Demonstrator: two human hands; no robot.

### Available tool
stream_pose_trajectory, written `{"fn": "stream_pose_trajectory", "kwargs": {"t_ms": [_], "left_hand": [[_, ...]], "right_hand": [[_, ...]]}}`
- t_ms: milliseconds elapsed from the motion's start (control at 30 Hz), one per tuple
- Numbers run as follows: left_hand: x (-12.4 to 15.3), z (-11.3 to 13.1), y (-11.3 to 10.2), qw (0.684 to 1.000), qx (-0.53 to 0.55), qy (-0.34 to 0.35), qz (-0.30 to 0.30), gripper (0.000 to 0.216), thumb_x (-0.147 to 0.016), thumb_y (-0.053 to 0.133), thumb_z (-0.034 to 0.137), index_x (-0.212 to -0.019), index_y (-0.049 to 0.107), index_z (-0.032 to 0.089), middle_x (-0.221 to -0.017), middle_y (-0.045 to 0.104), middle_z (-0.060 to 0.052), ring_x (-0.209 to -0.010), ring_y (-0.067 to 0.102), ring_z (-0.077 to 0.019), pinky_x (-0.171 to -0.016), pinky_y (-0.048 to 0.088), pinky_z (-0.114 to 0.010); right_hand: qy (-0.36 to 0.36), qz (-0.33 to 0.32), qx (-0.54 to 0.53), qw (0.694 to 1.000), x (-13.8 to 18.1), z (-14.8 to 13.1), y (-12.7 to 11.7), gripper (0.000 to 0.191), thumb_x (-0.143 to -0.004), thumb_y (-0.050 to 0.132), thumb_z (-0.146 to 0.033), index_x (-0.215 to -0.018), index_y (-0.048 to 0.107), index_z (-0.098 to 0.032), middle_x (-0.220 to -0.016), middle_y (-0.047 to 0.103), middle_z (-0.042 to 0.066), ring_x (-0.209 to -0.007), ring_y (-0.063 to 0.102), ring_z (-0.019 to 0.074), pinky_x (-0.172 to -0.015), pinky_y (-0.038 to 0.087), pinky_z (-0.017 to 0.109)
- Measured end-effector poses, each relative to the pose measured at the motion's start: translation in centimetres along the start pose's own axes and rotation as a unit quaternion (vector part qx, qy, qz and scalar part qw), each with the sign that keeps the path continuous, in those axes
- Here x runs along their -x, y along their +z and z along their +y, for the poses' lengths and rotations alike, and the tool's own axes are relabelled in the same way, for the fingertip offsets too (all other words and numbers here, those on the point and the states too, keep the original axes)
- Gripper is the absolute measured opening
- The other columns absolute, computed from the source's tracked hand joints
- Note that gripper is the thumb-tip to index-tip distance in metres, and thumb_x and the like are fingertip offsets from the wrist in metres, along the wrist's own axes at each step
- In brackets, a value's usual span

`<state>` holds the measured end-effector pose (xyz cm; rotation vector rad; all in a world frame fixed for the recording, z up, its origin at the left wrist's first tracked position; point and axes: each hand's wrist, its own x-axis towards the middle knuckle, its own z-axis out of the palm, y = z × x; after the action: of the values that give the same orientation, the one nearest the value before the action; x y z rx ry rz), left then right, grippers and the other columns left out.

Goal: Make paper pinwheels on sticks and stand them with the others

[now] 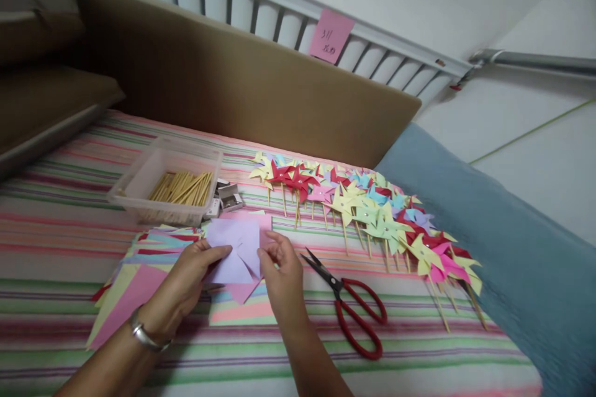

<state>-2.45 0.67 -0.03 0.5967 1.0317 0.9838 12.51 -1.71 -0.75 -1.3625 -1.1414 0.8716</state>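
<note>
A lavender square of paper [233,237] is held up between my two hands, with a slit or crease running from its lower right corner toward the middle. My left hand [189,273], with a silver bracelet at the wrist, grips its left side, thumb on top. At the right edge my right hand [282,267] pinches it between thumb and fingers. Beneath lie pink and other coloured sheets [242,315]. A dark metal tip [213,288] shows beside my left hand; the rest of it is hidden. Red-handled scissors [344,298] lie partly open to the right of my right hand.
Finished paper pinwheels [367,205] on sticks lie in rows at the right. A clear plastic box [135,201] of wooden sticks [184,189] stands behind my left hand, small open boxes [229,196] beside it. Coloured paper strips [135,291] lie left. A cardboard panel [233,87] stands behind.
</note>
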Motion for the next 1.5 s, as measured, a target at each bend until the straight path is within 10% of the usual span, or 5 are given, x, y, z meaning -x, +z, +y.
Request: {"fn": "stream_pose_trajectory", "kwargs": {"t_ms": [267,767,1500], "left_hand": [[-0.2,0.9,-1.5,0.999,0.008,0.041,-0.005,0.013,-0.062,0.074,0.021,-0.071,0.068,0.013,-0.061,0.068,-0.001,-0.055,0.058,-0.0142,-0.055,0.043,-0.024],[-0.4,-0.6,-0.5,0.994,-0.102,0.013,-0.034,0.018,-0.055,0.075,0.025,-0.067,0.069,0.013,-0.057,0.065,0.001,-0.049,0.051,-0.0116,-0.051,0.036,-0.022],[-0.5,-0.9,-0.5,0.991,-0.115,-0.020,-0.063,0.019,-0.055,0.079,0.028,-0.065,0.072,0.014,-0.057,0.070,-0.002,-0.048,0.055,-0.0124,-0.052,0.039,-0.022]], "right_hand": [[-0.289,-0.110,0.235,0.921,0.6,-0.8,-0.8,0.027,-0.081,0.054,-0.010,-0.093,0.070,-0.027,-0.141,0.040,0.005,-0.133,0.029,0.0262,-0.106,0.028,0.046],[-0.056,-0.119,0.202,0.970,0.4,-0.8,-0.3,0.006,-0.069,0.072,-0.017,-0.067,0.068,-0.021,-0.142,0.043,0.008,-0.136,0.027,0.0272,-0.109,0.019,0.049],[-0.020,-0.096,0.234,0.967,0.3,-0.8,0.0,0.010,-0.067,0.067,-0.012,-0.060,0.064,-0.018,-0.131,0.053,0.013,-0.129,0.039,0.0282,-0.108,0.022,0.048]]}}
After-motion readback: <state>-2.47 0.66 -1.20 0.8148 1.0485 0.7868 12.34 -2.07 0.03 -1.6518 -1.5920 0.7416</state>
